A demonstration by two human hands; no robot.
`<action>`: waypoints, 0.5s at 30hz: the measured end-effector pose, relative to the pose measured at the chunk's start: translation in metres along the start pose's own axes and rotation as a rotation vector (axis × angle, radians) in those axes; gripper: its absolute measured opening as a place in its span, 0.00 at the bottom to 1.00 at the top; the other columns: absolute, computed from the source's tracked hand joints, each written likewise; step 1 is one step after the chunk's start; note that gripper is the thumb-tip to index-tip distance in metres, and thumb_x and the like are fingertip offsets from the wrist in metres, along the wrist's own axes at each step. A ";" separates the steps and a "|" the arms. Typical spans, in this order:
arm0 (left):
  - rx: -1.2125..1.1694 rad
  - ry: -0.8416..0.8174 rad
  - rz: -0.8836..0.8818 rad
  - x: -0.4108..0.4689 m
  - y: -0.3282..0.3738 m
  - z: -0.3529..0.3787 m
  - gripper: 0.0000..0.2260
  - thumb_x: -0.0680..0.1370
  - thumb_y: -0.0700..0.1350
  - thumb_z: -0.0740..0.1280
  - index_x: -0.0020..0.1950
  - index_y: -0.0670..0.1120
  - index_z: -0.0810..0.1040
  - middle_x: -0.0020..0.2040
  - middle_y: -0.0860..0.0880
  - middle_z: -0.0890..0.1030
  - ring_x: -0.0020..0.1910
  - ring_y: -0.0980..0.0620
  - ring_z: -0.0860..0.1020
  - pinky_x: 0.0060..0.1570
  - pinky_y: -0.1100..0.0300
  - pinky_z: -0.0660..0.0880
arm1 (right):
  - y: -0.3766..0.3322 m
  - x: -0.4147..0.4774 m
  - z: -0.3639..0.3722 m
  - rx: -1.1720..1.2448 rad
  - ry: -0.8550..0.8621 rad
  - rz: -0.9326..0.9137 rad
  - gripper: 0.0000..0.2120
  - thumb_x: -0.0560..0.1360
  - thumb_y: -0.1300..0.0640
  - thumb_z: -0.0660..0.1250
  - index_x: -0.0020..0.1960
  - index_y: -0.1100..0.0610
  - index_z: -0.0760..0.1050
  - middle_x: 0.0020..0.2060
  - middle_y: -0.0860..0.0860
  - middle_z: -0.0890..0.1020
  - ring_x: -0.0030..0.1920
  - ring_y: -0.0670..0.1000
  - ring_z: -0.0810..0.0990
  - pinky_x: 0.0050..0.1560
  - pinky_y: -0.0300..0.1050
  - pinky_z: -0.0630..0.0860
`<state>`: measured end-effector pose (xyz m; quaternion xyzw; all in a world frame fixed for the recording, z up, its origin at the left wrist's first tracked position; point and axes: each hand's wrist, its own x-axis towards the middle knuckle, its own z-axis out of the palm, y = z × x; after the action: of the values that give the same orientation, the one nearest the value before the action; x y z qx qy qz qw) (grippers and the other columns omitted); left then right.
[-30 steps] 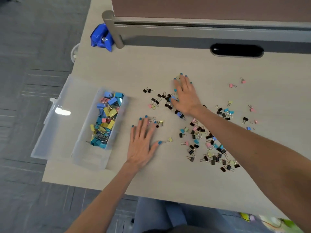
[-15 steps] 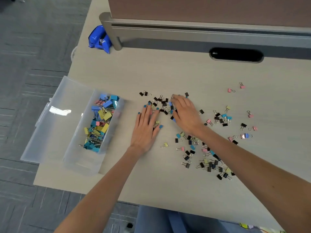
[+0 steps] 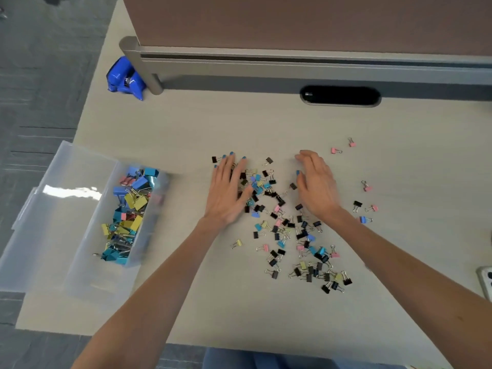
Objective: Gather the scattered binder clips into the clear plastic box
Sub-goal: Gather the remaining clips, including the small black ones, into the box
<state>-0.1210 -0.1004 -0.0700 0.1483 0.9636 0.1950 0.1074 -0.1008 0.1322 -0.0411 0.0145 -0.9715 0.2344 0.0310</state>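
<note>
Flanking a heap of binder clips (image 3: 262,191), left hand (image 3: 228,193) and right hand (image 3: 317,186), fingers (image 3: 231,166) loosely spread, pinching nothing.

Office workstation, most likely; pale wood-grain desk (image 3: 266,315) with a brown fabric partition panel (image 3: 292,20) on a grey metal rail (image 3: 292,63) along its far edge; black oval cable grommet (image 3: 340,95) set into the desktop; grey carpet tiles (image 3: 40,75) on the floor; stationery all over: small binder clips (image 3: 287,230) scattered on the desk, larger ones in a clear plastic box (image 3: 106,270); blue object (image 3: 123,78) by the rail post, possibly a tape dispenser, too blurred to confirm.
</note>
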 end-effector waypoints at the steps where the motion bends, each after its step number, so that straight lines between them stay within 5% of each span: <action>1: -0.002 -0.011 0.033 -0.002 0.008 0.003 0.28 0.80 0.61 0.49 0.78 0.53 0.49 0.79 0.49 0.47 0.78 0.51 0.41 0.76 0.48 0.44 | 0.008 -0.001 -0.003 0.002 0.002 0.032 0.18 0.78 0.63 0.57 0.68 0.61 0.68 0.67 0.55 0.69 0.66 0.54 0.69 0.67 0.49 0.66; 7: 0.013 0.013 0.119 -0.001 0.041 0.010 0.26 0.80 0.59 0.50 0.78 0.55 0.51 0.79 0.49 0.47 0.78 0.49 0.42 0.76 0.45 0.43 | 0.044 -0.009 -0.018 -0.006 0.009 0.145 0.21 0.77 0.62 0.58 0.70 0.60 0.66 0.71 0.55 0.65 0.71 0.55 0.63 0.71 0.53 0.63; 12: -0.048 0.089 -0.167 0.009 0.038 0.009 0.31 0.79 0.63 0.46 0.79 0.53 0.45 0.79 0.44 0.39 0.77 0.46 0.36 0.75 0.48 0.37 | 0.069 0.003 -0.029 -0.006 -0.022 0.328 0.28 0.79 0.55 0.58 0.76 0.58 0.55 0.77 0.57 0.49 0.77 0.56 0.47 0.76 0.54 0.49; 15: -0.082 0.041 -0.160 0.009 0.036 0.015 0.30 0.80 0.62 0.47 0.79 0.51 0.47 0.79 0.45 0.40 0.77 0.48 0.37 0.75 0.47 0.39 | 0.080 0.014 -0.029 0.008 -0.128 0.397 0.31 0.80 0.49 0.58 0.78 0.55 0.50 0.78 0.56 0.45 0.77 0.55 0.42 0.76 0.53 0.44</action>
<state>-0.1167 -0.0608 -0.0698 0.0625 0.9655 0.2282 0.1089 -0.1162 0.2163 -0.0504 -0.1620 -0.9545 0.2382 -0.0777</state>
